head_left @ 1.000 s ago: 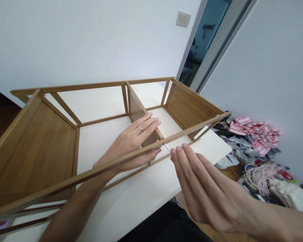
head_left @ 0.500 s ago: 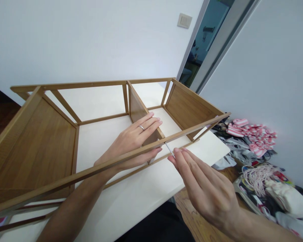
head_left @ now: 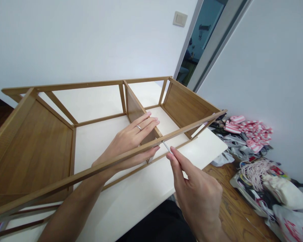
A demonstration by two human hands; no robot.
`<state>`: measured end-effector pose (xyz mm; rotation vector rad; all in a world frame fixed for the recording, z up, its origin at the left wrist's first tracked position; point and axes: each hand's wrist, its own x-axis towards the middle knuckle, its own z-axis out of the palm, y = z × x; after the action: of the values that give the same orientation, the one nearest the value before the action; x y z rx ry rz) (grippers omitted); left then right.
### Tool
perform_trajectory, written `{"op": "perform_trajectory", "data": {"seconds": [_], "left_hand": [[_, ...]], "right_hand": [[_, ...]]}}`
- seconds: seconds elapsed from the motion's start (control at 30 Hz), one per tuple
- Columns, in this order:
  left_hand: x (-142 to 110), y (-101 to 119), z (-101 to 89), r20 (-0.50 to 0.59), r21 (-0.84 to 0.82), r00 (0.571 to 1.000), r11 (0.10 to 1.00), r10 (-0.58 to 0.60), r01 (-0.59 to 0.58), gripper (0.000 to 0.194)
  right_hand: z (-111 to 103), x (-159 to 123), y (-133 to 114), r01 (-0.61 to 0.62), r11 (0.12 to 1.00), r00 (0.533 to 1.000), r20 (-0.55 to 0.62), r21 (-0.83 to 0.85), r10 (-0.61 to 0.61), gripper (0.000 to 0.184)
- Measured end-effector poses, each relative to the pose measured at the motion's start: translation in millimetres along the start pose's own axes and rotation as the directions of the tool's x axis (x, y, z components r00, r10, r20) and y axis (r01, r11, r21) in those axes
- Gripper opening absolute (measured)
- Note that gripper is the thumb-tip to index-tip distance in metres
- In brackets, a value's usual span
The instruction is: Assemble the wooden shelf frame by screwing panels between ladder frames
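A wooden shelf frame (head_left: 53, 184) lies on its side on a white table (head_left: 141, 193). Its middle shelf panel (head_left: 135, 101) is gripped near the front end by my left hand (head_left: 131, 137), with the fingers over the panel's edge and the thumb on the near side, below the front rail (head_left: 111, 156). My right hand (head_left: 197, 188) pinches a thin metal rod, apparently a hex key (head_left: 166, 146), between thumb and index finger. The rod's far tip meets the rail where the middle panel joins it. My fingers hide its other end.
Along the right wall lie pink striped cloth (head_left: 252, 131), plastic bags (head_left: 293, 222) and a bundle of pale cord (head_left: 252, 173) on the wooden floor (head_left: 232, 205). A white wall stands behind the table. Through the doorway (head_left: 192, 57) a person is partly visible.
My right hand has turned over around the metal rod, going from flattened fingers to a thumb-and-index pinch. My left hand stays on the panel. The view has shifted slightly.
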<state>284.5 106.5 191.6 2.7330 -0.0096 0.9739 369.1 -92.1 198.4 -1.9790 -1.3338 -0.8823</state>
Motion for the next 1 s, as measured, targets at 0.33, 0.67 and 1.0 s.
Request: {"op": "perform_trajectory", "data": {"seconds": [0.33,0.67,1.0], "left_hand": [[-1.4,-2.0,1.9,-0.007,-0.006,1.0,1.0,-0.004,0.004,0.061],[-1.5,-2.7,2.0,-0.02,-0.032,1.0,0.999,0.001,-0.002,0.062],[-1.0,-1.7,0.8,-0.008,-0.018,1.0,1.0,-0.005,0.005,0.059]], "right_hand": [[7.3,-1.0,2.7,0.034,0.999,0.999,-0.035,0.018,-0.033,0.013],[1.1,3.7,7.9,0.091,0.988,0.983,0.171,-0.128,-0.068,0.052],[3.7,9.8,-6.1,-0.608,0.665,0.763,0.549,0.433,0.341,0.067]]}}
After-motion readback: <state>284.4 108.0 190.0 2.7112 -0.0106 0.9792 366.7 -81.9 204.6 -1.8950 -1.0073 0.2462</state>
